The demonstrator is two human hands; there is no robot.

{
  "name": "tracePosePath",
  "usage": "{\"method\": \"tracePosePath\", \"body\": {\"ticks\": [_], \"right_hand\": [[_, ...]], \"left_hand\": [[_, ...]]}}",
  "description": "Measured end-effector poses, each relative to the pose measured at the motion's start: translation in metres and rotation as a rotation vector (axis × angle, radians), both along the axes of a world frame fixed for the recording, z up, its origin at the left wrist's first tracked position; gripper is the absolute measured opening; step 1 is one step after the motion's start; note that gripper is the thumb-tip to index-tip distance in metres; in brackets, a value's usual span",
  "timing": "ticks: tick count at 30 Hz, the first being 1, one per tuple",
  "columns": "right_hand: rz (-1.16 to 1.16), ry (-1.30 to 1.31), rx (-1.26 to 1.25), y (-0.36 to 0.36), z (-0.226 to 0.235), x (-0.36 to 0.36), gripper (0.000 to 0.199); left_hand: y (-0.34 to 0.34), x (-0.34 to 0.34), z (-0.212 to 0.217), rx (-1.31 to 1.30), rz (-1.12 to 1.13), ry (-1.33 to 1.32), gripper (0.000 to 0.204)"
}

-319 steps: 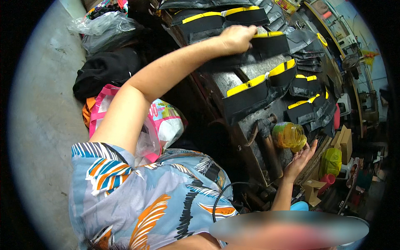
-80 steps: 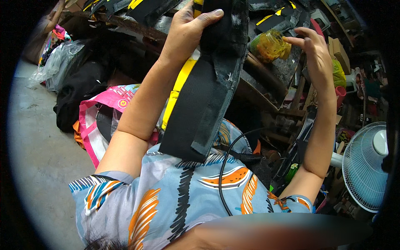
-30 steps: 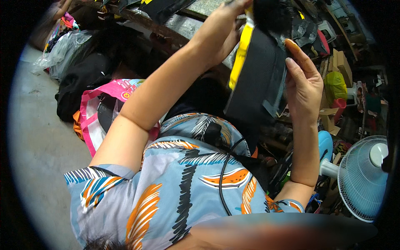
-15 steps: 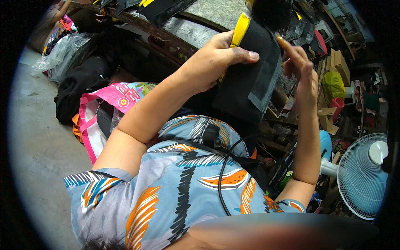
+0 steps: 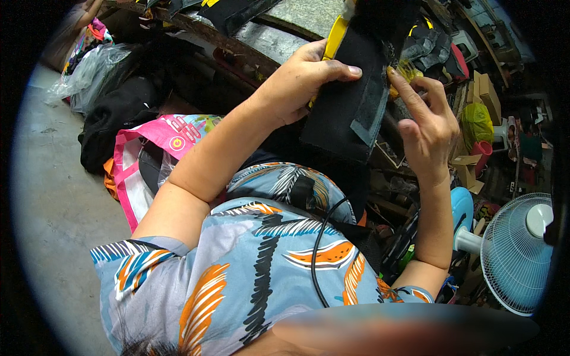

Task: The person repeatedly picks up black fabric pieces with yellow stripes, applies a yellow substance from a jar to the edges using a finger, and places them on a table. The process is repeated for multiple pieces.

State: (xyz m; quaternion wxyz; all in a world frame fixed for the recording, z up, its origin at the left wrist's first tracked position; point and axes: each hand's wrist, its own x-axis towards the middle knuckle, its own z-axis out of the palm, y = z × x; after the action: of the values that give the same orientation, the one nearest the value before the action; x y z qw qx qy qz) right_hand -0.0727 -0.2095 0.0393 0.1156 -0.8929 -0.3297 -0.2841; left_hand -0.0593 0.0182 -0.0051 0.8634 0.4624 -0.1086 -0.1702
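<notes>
Cluttered workshop bench (image 5: 297, 29), perhaps metal-topped

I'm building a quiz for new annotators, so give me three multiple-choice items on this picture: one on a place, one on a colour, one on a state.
1. Where does the fan stand?
A. at the lower right
B. at the upper left
C. on the workbench

2. What colour is the trim on the black fabric piece?
A. red
B. yellow
C. white

3. How does the left hand meet the black fabric piece?
A. it hangs clear of it
B. it lies flat beneath it
C. it grips its edge, thumb on the front

Key:
1 A: the fan stands at the lower right of the picture, beside the right forearm.
2 B: the black fabric piece has a yellow strip along its upper edge.
3 C: the left hand clasps the piece's edge with the thumb across its face, while the right hand fingers the other edge.
</notes>
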Motion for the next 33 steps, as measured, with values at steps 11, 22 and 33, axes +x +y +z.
{"method": "tracePosePath", "body": {"ticks": [11,22,33], "right_hand": [[0.099,0.296,0.243,0.001,-0.004,0.002,0.079],[0.134,0.236,0.215,-0.017,0.011,0.017,0.068],[-0.122,0.173,-0.235,-0.039,0.004,0.064,0.032]], "left_hand": [[-0.004,-0.001,-0.004,0.033,-0.035,-0.025,0.036],[0.020,0.015,-0.008,-0.023,0.113,-0.123,0.038],[0.018,0.017,-0.005,-0.012,0.053,-0.264,0.050]]}}
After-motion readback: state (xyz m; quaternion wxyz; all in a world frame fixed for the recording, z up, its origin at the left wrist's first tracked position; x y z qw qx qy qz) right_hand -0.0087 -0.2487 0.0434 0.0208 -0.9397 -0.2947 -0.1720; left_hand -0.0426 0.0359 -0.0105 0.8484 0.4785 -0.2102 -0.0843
